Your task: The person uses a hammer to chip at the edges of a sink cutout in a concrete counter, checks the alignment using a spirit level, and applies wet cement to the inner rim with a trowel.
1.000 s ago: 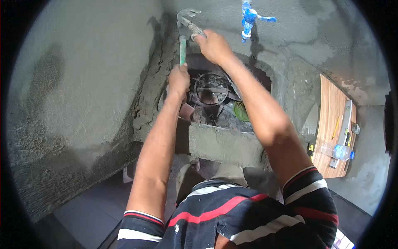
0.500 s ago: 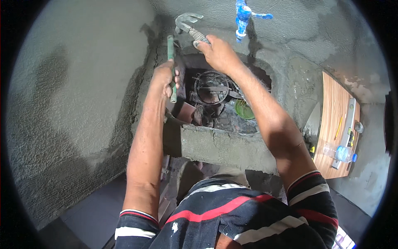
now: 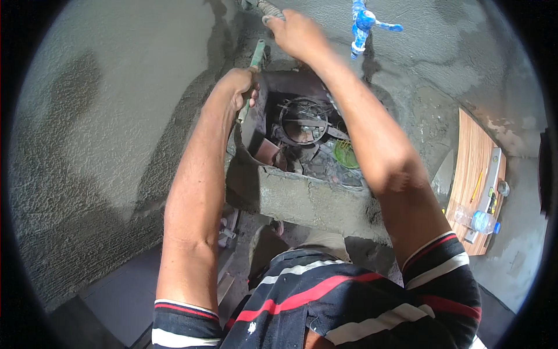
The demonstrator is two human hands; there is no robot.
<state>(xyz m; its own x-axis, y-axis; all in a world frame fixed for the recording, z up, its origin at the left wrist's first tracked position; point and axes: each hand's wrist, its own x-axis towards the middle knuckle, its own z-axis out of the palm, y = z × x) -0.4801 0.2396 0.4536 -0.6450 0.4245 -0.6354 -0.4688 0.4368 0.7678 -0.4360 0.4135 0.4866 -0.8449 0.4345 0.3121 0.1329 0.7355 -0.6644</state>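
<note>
My left hand (image 3: 235, 87) is closed around a green chisel-like rod (image 3: 256, 57) whose tip leans against the rough cement wall at the upper left corner of a wall opening (image 3: 302, 125). Above it, my right hand (image 3: 296, 32) grips the wrapped handle of a hammer (image 3: 266, 7). The hammer's head is cut off by the top of the picture. Both arms reach up from my striped shirt at the bottom.
Inside the opening lie a round metal ring (image 3: 302, 122), rubble and a green object (image 3: 346, 155), behind a cement ledge (image 3: 314, 200). A blue tap (image 3: 363, 23) sticks out of the wall. At right a wooden board (image 3: 472, 157) carries a spirit level (image 3: 489, 186) and a water bottle (image 3: 480, 221).
The right hand has lifted the hammer higher, toward the top edge. The left hand has tilted the green rod so its tip points up to the right against the wall.
</note>
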